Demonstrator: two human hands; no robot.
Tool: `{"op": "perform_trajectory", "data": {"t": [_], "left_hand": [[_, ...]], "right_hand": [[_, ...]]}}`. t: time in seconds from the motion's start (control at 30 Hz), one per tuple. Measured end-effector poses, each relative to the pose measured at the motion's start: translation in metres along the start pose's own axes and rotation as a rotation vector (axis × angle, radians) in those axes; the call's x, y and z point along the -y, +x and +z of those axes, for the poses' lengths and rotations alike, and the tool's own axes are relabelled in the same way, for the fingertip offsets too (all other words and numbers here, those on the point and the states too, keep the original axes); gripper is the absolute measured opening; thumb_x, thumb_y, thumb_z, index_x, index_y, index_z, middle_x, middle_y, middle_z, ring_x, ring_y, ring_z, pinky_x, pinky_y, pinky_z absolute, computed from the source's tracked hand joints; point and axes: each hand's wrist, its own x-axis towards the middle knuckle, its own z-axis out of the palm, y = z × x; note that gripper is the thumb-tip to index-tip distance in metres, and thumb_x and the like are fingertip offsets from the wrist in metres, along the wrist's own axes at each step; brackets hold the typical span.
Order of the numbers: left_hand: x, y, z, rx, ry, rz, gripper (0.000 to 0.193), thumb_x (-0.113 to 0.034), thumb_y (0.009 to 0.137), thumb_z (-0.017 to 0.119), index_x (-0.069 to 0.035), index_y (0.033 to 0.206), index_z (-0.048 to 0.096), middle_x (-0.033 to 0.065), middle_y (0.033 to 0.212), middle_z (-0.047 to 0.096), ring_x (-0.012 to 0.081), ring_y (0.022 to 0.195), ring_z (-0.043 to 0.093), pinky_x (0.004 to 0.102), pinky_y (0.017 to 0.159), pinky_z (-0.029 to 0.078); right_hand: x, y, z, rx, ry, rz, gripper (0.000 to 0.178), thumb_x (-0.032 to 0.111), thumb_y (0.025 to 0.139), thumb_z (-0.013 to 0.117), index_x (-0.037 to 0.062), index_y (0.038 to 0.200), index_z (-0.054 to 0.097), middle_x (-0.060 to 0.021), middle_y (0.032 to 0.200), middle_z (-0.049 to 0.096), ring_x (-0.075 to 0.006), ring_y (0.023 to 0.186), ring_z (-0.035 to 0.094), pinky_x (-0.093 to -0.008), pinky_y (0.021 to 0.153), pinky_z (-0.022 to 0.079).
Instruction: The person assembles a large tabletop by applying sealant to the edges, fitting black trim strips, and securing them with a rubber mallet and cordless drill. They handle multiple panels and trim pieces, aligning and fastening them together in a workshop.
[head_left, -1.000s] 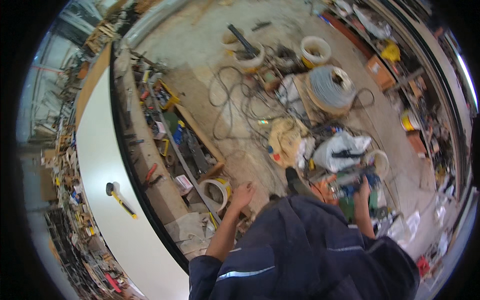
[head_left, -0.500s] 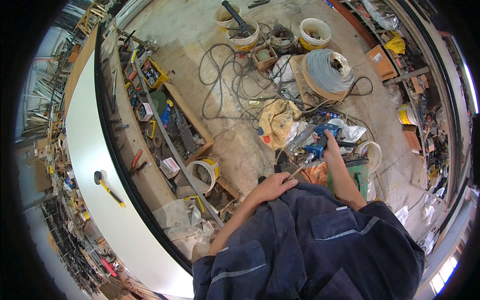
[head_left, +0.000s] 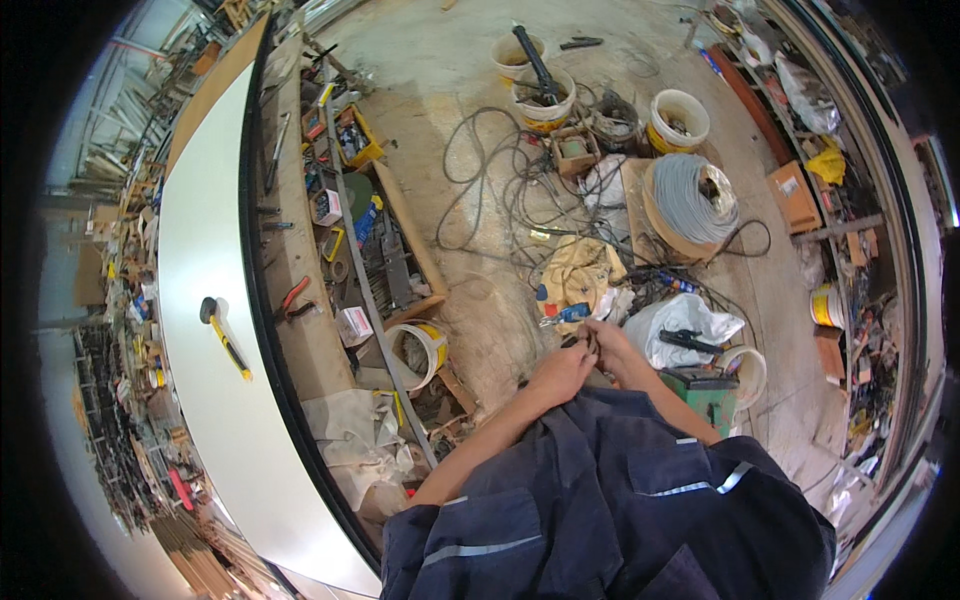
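My two hands meet low in front of my body, above the dark blue workwear. My left hand (head_left: 561,376) is closed, its fingers at a small dark piece too hidden to name. Against it, my right hand (head_left: 614,352) is closed too. A blue power drill (head_left: 572,313) shows just beyond the right fingers, its silver front end pointing left; its handle is hidden by that hand. Behind the drill lies a crumpled yellow cloth bag (head_left: 580,270) with coloured patches. A green metal box (head_left: 703,394) stands right of my right forearm.
At left, a hammer (head_left: 227,340) lies on a long white panel (head_left: 200,240). Beside it runs a wooden trough of tools (head_left: 385,245). Ahead are a grey wire coil (head_left: 690,198), tangled cables (head_left: 470,180) and several buckets (head_left: 680,122). A white bag (head_left: 660,325) lies on the right.
My right hand has brought the drill left and inward to meet my left hand. The view has shifted, so the surroundings sit lower and further right.
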Motion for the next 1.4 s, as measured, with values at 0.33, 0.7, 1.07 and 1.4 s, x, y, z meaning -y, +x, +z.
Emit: {"op": "perform_trajectory", "data": {"t": [0.33, 0.7, 1.07, 1.4], "left_hand": [[0.070, -0.032, -0.023, -0.095, -0.158, -0.048, 0.034, -0.029, 0.098, 0.056, -0.004, 0.119, 0.065, 0.0214, 0.101, 0.070, 0.0403, 0.096, 0.066, 0.0451, 0.082, 0.052], [0.187, -0.107, -0.077, -0.423, -0.286, -0.119, 0.037, -0.030, 0.097, 0.059, 0.000, 0.118, 0.065, 0.0222, 0.096, 0.071, 0.0392, 0.091, 0.069, 0.0459, 0.080, 0.053], [0.279, -0.160, -0.165, -0.681, -0.418, -0.122, 0.032, -0.029, 0.097, 0.058, -0.002, 0.113, 0.066, 0.0215, 0.096, 0.070, 0.0380, 0.090, 0.068, 0.0451, 0.079, 0.052], [0.281, -0.297, -0.238, -1.278, -0.769, -0.334, 0.028, -0.023, 0.099, 0.058, 0.000, 0.115, 0.066, 0.0155, 0.094, 0.073, 0.0263, 0.083, 0.071, 0.0361, 0.075, 0.054]], "right_hand": [[0.057, 0.025, -0.030, -0.145, -0.051, -0.187, 0.016, 0.017, 0.100, 0.051, 0.0130, 0.085, 0.054, 0.0040, 0.062, 0.037, -0.0107, 0.052, 0.036, -0.0283, 0.050, 0.031], [0.236, -0.046, -0.270, -0.733, -1.292, -0.793, 0.023, 0.019, 0.096, 0.056, 0.0068, 0.078, 0.055, -0.0088, 0.067, 0.049, -0.0223, 0.053, 0.046, -0.0382, 0.049, 0.037], [0.067, -0.015, -0.180, 0.166, -2.580, -0.616, 0.025, 0.029, 0.074, 0.072, 0.0114, 0.092, 0.072, -0.0124, 0.095, 0.065, -0.0363, 0.088, 0.062, -0.0472, 0.074, 0.050], [0.048, 0.163, 0.168, 0.203, -0.987, 0.028, 0.016, 0.005, 0.094, 0.054, -0.0050, 0.099, 0.065, -0.0113, 0.072, 0.061, -0.0210, 0.060, 0.062, -0.0351, 0.055, 0.051]]}}
